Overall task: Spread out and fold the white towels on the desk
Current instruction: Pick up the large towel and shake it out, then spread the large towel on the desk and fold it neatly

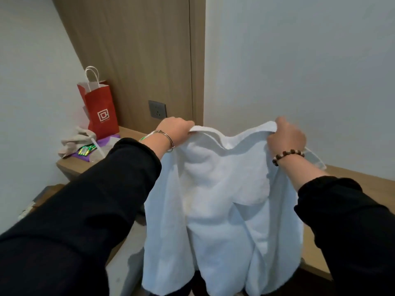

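A white towel (222, 210) hangs in the air in front of me, held up by its top edge above the wooden desk (350, 180). My left hand (175, 131) grips the top edge at the left corner, a thin metal bangle on the wrist. My right hand (286, 137) grips the top edge at the right, a brown bead bracelet on the wrist. The cloth sags between the hands and falls in loose folds, doubled over in the middle. Its lower edge drops out of the bottom of the view.
A red paper bag (100, 110) stands at the desk's far left corner by a crumpled beige cloth (74, 139) and a purple packet (85, 152). A grey wall socket (157, 109) sits on the wooden panel behind. A white wall rises at right.
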A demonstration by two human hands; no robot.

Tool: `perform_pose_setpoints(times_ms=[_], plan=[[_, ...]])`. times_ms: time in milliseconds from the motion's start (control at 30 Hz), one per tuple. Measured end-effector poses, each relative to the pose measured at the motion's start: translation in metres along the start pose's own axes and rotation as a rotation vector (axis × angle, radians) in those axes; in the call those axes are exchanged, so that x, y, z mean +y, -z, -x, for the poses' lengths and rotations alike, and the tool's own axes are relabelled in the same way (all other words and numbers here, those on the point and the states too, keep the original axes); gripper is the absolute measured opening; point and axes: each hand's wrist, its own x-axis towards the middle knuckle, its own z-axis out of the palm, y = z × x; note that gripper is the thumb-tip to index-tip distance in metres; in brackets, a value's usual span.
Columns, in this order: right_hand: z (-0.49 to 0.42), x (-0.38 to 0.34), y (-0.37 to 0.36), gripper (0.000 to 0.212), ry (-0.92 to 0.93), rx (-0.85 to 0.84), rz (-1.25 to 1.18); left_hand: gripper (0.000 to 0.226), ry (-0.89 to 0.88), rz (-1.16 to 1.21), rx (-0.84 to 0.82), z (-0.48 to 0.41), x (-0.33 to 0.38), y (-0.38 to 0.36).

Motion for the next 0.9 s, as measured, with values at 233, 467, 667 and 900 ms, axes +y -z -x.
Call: perform_pose_setpoints(times_ms=[233,467,667,900], plan=[[-0.090,0.049,-0.086,0.036,-0.031,-0.036,0.089,0.061,0.476,0.089,0.166,-0.121,0.059,-0.067],[0.021,0.087,-0.228,0.061,0.154,-1.041,0.245,0.059,0.400,0.339,-0.583,-0.048,0.187,-0.253],[0.031,0.098,-0.260,0.065,0.216,-0.850,0.222,0.058,0.373,0.309,-0.475,-0.046,0.184,-0.274],[0.018,0.100,-0.249,0.065,0.232,-0.893,0.087,0.055,0.372,0.288,-0.421,-0.050,0.181,-0.279]])
